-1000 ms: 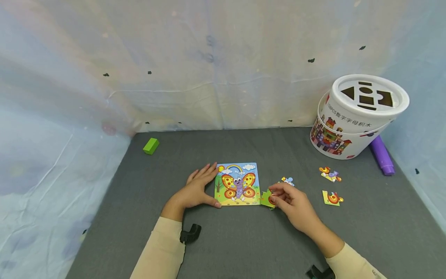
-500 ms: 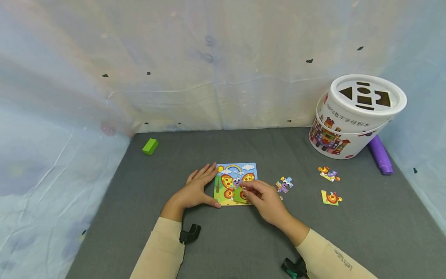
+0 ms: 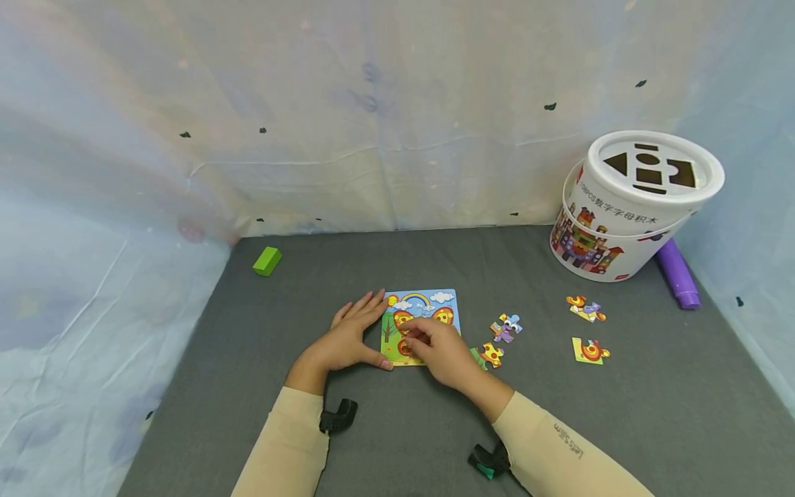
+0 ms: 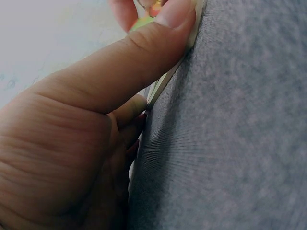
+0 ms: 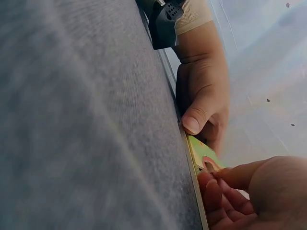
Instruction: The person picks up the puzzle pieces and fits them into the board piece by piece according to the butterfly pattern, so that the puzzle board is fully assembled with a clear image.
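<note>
A square butterfly puzzle board (image 3: 442,298) lies on the table in the head view. My left hand (image 3: 348,338) rests along its left side, fingers stretched toward the upper corner and thumb at the lower one. Over the board's lower half, my right hand (image 3: 439,351) pinches a green puzzle piece (image 5: 203,151) with a red and orange round pattern, seen in the right wrist view close over the board near the left thumb. In the head view the right hand hides most of that piece and part of the butterfly picture.
Right of the board lie a yellow spotted piece (image 3: 493,355) beside a green one, and a purple and blue piece (image 3: 506,328). Farther right are two more pieces. A white block bucket (image 3: 627,214) stands at the back right, a purple tube (image 3: 680,276) beside it. A green block (image 3: 267,261) lies back left.
The right hand has carried the green piece leftward from the loose pieces onto the board's lower left area, uncovering the spotted piece. The left hand has stayed in place.
</note>
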Available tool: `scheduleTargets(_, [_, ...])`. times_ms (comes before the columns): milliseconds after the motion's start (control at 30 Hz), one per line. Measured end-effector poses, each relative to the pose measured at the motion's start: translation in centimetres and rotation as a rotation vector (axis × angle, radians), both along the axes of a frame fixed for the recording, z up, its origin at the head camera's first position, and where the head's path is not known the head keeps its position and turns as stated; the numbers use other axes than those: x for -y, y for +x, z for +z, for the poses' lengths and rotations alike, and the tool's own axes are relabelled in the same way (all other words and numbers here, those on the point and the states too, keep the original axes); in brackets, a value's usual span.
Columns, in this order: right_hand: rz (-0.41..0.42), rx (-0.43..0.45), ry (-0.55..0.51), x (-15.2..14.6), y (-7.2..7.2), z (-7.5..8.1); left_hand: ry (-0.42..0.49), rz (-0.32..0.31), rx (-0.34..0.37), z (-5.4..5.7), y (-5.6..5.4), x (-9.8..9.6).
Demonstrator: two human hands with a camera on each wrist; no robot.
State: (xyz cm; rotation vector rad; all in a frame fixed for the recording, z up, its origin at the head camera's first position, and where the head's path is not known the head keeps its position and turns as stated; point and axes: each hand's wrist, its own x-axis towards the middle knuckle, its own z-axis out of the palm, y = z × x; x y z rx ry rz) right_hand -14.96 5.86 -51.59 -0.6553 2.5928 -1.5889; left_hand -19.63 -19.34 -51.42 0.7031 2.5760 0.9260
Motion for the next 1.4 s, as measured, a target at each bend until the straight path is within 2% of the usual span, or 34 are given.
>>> scheduleTargets(100, [-0.004, 0.008, 0.023, 0.2, -0.1, 0.0, -0.001, 0.001, 0.004, 0.0, 0.0, 0.0])
scheduleTargets(300, [-0.053, 0.041, -0.028, 0.2, -0.3, -0.1, 0.005, 0.002, 0.004, 0.0, 0.0, 0.0])
scheduleTargets(400, [-0.063, 0.031, -0.012, 0.2, -0.4, -0.1, 0.007, 0.000, 0.002, 0.0, 0.0, -0.1])
scheduleTargets(733, [-0.008, -0.075, 0.193, 0.6, 0.2, 0.1, 0.007, -0.011, -0.006, 0.0, 0.0, 0.0])
scheduleTargets(867, [0.035, -0.184, 0.293, 0.4, 1.0, 0.3, 0.033, -0.015, -0.017, 0.0, 0.0, 0.0])
scheduleTargets(1033, [0.131, -0.338, 0.531, -0.1, 2.6, 0.5, 0.077, -0.023, -0.033, -0.4, 0.1, 0.1])
scheduleTargets(1100, [0.168, -0.347, 0.625, -0.2, 3.4, 0.6, 0.083, -0.024, -0.038, -0.6, 0.1, 0.2])
scheduleTargets(1200, [0.212, -0.318, 0.712, -0.2, 4.3, 0.9, 0.073, -0.023, -0.049, -1.0, -0.1, 0.3])
scheduleTargets(1400, [0.236, -0.251, 0.739, 0.1, 5.0, 1.0, 0.037, -0.013, -0.068, -1.8, -0.4, 0.5])
